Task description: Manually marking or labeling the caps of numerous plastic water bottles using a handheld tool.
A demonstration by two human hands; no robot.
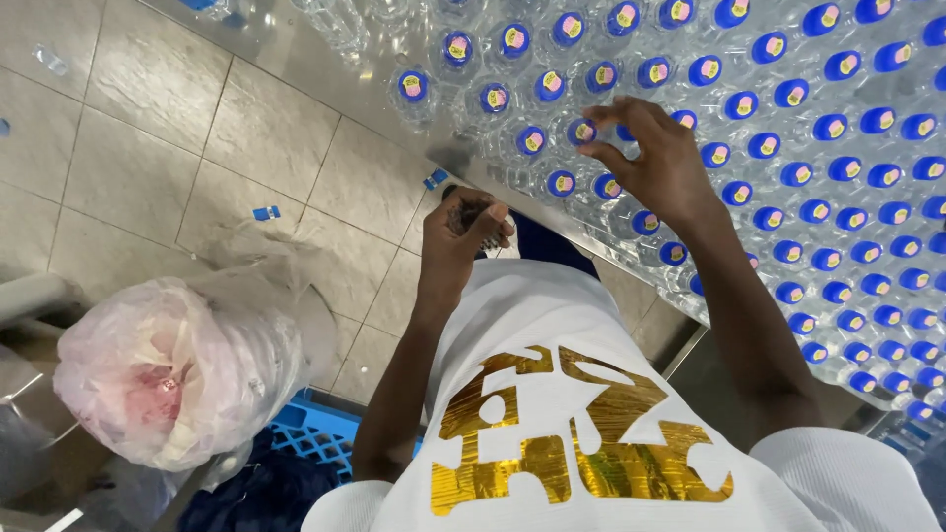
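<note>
Steel table [296, 49], capped bottles [788, 148] under spread right hand [655, 163]; left hand [463, 232] clenched on small items.

Clear, glossy plastic bottles with smooth blue plastic caps [830, 127] stand on a shiny metal table [296, 44]. Floor of matt, slightly mottled grey stone-look tiles [148, 99]. Thin, crinkled translucent plastic bag [177, 369], faintly glossy. Blue moulded plastic crate [315, 429], probably matt. White ribbed cloth shirt [552, 315] with reflective gold foil print.
</note>
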